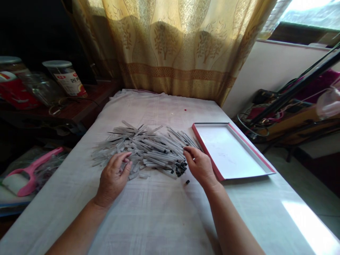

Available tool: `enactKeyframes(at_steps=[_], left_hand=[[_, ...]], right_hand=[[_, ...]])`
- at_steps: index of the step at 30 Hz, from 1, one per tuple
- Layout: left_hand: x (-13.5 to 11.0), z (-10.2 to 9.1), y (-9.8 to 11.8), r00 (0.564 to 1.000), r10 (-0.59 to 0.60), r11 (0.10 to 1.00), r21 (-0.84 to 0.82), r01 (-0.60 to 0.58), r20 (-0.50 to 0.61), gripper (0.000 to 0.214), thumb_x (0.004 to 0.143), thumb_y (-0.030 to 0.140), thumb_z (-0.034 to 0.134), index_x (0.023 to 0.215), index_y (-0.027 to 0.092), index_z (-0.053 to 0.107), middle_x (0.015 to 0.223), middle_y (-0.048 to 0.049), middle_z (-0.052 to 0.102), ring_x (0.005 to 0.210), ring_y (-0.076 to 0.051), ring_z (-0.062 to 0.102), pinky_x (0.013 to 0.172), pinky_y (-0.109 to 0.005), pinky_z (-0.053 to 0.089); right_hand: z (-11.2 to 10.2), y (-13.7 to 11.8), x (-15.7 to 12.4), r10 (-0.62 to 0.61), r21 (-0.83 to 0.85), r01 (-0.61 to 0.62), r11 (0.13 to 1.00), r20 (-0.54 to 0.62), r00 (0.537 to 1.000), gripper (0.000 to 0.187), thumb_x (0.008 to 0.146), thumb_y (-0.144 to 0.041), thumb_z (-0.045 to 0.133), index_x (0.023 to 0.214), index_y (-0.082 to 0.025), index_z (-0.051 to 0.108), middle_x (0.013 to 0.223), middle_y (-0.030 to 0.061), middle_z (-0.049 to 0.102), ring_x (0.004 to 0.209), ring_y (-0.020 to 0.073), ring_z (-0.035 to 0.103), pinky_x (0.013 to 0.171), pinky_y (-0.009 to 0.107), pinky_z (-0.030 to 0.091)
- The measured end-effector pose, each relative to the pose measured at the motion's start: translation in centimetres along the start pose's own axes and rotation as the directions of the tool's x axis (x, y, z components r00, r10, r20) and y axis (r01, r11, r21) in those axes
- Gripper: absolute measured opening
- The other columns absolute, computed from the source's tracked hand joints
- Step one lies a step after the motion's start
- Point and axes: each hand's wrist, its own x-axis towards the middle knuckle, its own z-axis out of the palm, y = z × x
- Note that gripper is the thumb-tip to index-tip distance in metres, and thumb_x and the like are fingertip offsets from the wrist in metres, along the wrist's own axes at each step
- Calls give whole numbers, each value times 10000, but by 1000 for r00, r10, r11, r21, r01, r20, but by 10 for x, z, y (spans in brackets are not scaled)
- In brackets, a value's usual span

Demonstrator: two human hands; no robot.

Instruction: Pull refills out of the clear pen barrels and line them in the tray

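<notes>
A loose pile of clear pen barrels (156, 143) lies across the middle of the table, mixed with thin dark-tipped refills and short clear caps. At the left edge of the pile is my left hand (113, 177), its fingers bent, with a gap between thumb and forefinger and nothing visible in it. My right hand (200, 164) is by the pile's right end, thumb and fingertips closed together. Whatever they hold, if anything, is too small to make out. Small black plugs (181, 168) cluster just left of it, and a single black plug (187, 182) lies nearer me.
A shallow white box lid (225, 150) with red sides lies to the right of the pile. The tablecloth (148, 219) is pale checked cloth. Jars (66, 79) stand on a dark cabinet at left, above a pink-handled roller (32, 173). A gold curtain (167, 46) hangs behind.
</notes>
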Motion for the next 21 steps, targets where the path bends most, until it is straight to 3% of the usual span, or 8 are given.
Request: enactKeyframes(at_steps=[2,4,8,10,13,17,21], left_hand=[[-1,1,4,995,85,996,22,-84,-45,321,931,330,554,1223,203,590,1228,-115,619,1039,-223,653,758,-282,559],[-3,3,5,987,160,987,27,-160,-23,351,937,330,564,1266,210,559,1302,-126,583,1146,-243,617,802,-294,559],[-4,5,4,959,261,965,-13,-261,112,240,975,335,511,1158,208,598,1018,-58,710,862,-177,697,764,-271,557],[-4,4,3,956,269,963,-7,-270,115,206,982,341,498,1069,197,617,889,-35,718,746,-161,689,714,-257,549],[-2,2,5,957,278,960,6,-280,85,195,985,328,494,1018,187,624,860,-38,716,753,-163,687,710,-249,541],[-2,0,7,956,279,960,-13,-279,89,207,980,329,504,1023,182,643,878,-45,715,775,-160,684,713,-240,535],[-4,1,6,961,233,972,-49,-228,146,273,978,375,493,984,177,681,843,-53,712,744,-159,680,684,-232,523]], right_hand=[[4,-13,-10,-113,205,105,973,26,993,194,884,-305,561,921,-235,738,922,67,756,873,221,703,797,318,528],[9,-24,-18,-128,347,97,933,68,989,187,880,-302,571,906,-233,743,865,59,748,816,205,696,753,309,532],[21,-34,-25,38,569,-140,810,187,982,207,838,-364,621,909,-206,735,718,37,704,615,168,636,577,281,504],[24,-37,-25,150,666,-279,691,246,958,252,775,-412,687,902,-197,717,691,21,691,555,145,602,522,261,477],[26,-40,-25,276,749,-431,504,334,901,336,673,-458,777,853,-189,688,700,20,707,520,119,577,463,227,423],[28,-39,-26,360,786,-508,353,387,849,371,592,-491,831,724,-177,681,626,15,688,482,94,532,412,191,327],[31,-33,-28,412,813,-497,304,358,838,363,541,-471,863,721,-182,739,565,-1,650,504,108,546,429,197,342]])
